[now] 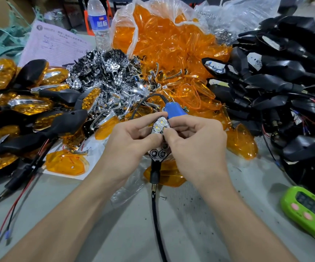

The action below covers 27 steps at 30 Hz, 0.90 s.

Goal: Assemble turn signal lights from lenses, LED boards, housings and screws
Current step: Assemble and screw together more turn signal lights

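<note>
The left hand (132, 137) and right hand (194, 140) pinch the housing (157, 155); blue screwdriver (173, 110), orange lenses (164, 46) crowd behind.

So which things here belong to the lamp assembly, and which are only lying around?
For the job: half-built light, held by left hand and right hand; orange lenses; chrome reflectors; black housings; blue corded tool; finished lights.
Lying about: water bottle; green timer; paper form.
</note>
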Available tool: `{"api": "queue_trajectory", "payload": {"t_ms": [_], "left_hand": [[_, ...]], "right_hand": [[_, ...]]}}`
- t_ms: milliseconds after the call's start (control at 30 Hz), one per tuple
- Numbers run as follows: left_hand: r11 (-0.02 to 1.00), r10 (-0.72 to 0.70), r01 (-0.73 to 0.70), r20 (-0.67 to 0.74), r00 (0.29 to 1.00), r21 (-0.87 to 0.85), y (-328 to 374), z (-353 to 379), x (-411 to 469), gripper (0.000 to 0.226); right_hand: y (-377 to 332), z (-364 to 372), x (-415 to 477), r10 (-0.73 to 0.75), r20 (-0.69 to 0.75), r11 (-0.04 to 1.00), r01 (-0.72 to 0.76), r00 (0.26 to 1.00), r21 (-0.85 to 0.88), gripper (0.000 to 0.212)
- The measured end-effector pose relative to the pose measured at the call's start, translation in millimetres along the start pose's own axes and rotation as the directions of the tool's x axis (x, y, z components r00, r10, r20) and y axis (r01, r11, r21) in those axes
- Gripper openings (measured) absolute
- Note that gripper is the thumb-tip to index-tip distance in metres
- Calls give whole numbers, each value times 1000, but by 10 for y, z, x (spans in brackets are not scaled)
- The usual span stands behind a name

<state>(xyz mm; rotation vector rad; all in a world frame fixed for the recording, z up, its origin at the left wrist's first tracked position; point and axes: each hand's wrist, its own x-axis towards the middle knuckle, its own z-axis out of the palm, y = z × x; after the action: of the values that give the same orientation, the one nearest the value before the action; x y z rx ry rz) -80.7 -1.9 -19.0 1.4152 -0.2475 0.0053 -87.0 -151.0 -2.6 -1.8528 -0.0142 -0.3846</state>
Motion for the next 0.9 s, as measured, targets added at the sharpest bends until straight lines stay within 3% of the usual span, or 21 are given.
{"api": "queue_trajectory", "payload": {"t_ms": [200, 333, 533, 800, 900], "left_hand": [[995, -2, -2, -43, 999, -99, 13, 18, 11, 45], [998, -19, 18, -29, 999, -62, 26, 9, 10, 45], [967, -170, 172, 29, 985, -189, 82, -12, 10, 39], [992, -112, 110, -25, 993, -68, 46, -30, 38, 40], [989, -131, 132, 22, 991, -63, 42, -53, 21, 40]], "right_hand": [[-20, 11, 21, 47, 63, 998, -49, 997, 34, 13], [2, -7, 58, 119, 102, 983, -131, 988, 129, 15], [16, -52, 83, 127, 127, 969, -151, 984, 198, 15], [19, -22, 71, 109, 124, 979, -128, 986, 160, 8], [16, -31, 66, 85, 100, 987, -98, 991, 127, 7]]}}
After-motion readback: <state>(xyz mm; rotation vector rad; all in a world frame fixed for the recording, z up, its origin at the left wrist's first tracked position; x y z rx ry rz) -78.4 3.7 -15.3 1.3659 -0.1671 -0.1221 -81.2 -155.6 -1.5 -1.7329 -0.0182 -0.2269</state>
